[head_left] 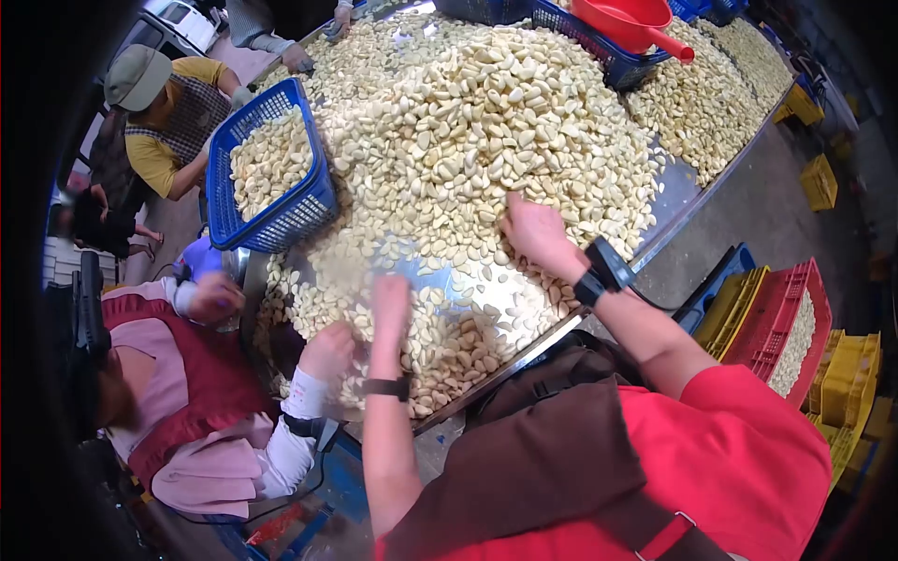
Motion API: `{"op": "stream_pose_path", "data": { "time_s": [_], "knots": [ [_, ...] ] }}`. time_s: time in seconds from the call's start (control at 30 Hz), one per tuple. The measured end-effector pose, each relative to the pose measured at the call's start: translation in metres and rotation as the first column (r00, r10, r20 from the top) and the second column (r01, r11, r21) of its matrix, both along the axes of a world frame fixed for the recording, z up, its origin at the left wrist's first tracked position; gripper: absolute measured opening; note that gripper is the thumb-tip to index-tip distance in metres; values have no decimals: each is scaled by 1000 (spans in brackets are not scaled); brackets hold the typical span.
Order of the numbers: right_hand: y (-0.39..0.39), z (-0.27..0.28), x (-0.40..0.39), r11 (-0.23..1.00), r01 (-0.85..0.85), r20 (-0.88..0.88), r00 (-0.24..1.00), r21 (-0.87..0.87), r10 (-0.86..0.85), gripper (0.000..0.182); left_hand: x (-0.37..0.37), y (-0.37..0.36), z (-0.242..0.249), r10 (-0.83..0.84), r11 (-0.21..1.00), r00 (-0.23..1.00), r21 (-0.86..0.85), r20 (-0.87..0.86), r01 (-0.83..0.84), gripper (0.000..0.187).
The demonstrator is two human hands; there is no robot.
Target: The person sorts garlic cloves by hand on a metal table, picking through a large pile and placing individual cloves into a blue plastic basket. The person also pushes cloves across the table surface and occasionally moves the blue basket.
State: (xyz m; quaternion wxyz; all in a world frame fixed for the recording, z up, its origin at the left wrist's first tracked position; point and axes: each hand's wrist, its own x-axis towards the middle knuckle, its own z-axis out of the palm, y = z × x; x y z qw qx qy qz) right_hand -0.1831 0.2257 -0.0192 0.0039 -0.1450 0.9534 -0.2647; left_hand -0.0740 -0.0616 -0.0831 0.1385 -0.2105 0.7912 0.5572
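A large heap of peeled garlic cloves [524,103] covers the metal table [669,201]. My right hand [541,236] is at the near side of the heap, its fingers bent and close together against the cloves; whether a clove is between them is hidden. Over a thinner spread of loose cloves [458,360] near the table edge is my left hand [391,304], smeared by motion, so its fingers cannot be made out. A blue basket [281,224] partly filled with cloves stands on the table to the left.
A co-worker in a maroon apron [210,383] reaches in beside my left arm; another wears a cap [138,77]. A red scoop [631,23] rests on a blue basket [622,65] at the back. Red [762,304] and yellow crates [847,379] stand at right.
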Motion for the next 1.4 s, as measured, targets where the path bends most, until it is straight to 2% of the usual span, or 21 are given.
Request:
{"op": "stream_pose_path", "data": {
  "time_s": [0.07,0.13,0.2,0.23,0.27,0.37,0.43,0.47,0.53,0.6,0.67,0.73,0.8,0.9,0.97,1.0,1.03,1.1,1.2,1.27,1.4],
  "knots": [
    [-18,-13,-3,984,-145,6,989,107,145,16,3,72,46,155,841,976,498,155,-213,8],
    [-31,-17,-7,979,-161,26,987,123,159,18,10,117,68,-41,863,954,492,296,-115,11],
    [-31,-5,4,944,-301,145,949,136,281,20,34,132,36,-267,952,918,228,292,204,17],
    [-26,-3,13,934,-330,235,927,137,293,20,48,118,-1,-390,913,920,-112,42,392,22],
    [-19,-5,22,932,-346,264,914,109,309,21,48,103,-2,-387,914,921,-114,43,389,22],
    [-6,-15,30,943,-327,264,916,61,301,21,44,68,7,-17,1000,999,-17,51,18,19],
    [-4,-9,23,885,153,683,697,-440,219,21,26,75,45,56,996,991,64,121,-64,21],
    [-1,-18,20,884,155,682,699,-441,218,21,18,84,37,53,996,991,64,120,-61,21],
    [4,-27,18,831,60,405,891,-553,205,21,1,104,24,-80,995,952,-72,-295,62,21],
    [20,-7,20,888,54,411,898,-457,157,21,-17,126,31,-95,986,953,-157,-288,51,21],
    [32,10,27,992,-126,210,970,19,120,21,-21,127,33,-109,969,956,-242,-274,41,23],
    [38,-4,48,951,-262,283,936,168,208,16,-29,100,25,-105,838,991,-543,-79,45,28],
    [41,12,65,878,-443,378,855,180,354,16,-19,55,5,6,852,992,-518,-123,-69,29],
    [25,25,60,905,-403,250,897,133,363,10,1,40,51,67,756,992,-643,-109,-122,28],
    [17,-6,57,865,-490,131,869,105,477,9,17,50,60,24,866,999,-500,33,-4,26],
    [3,-22,52,811,-577,-24,813,96,581,9,26,65,58,-136,879,988,-469,-70,88,26],
    [-1,-32,51,793,-600,59,800,106,597,13,38,83,57,-219,916,976,-347,-8,203,27],
    [1,-38,43,746,-656,36,753,111,657,10,60,102,57,-464,793,868,-355,176,496,30],
    [3,-38,43,741,-659,-28,745,125,667,11,71,82,56,-417,751,839,-387,350,535,28],
    [8,-35,48,743,-653,-40,747,146,664,12,58,81,83,-355,798,886,-396,299,454,25],
    [1,-18,40,752,-636,263,766,176,587,12,36,69,86,-102,867,987,-474,128,151,20]
  ]
}}
